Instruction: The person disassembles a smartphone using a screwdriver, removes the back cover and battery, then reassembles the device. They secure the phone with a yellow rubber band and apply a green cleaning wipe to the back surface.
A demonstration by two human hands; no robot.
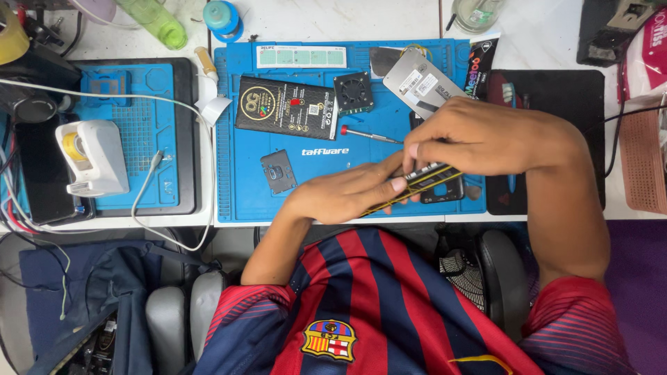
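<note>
Over the blue mat's near edge, both hands grip a phone frame.
Left hand pinches the frame's left end, right hand clamps it from above; frame is tilted, black with yellow strips. Screwdriver, black box, small fan lie mid-mat; white device at surface's left edge.
</note>
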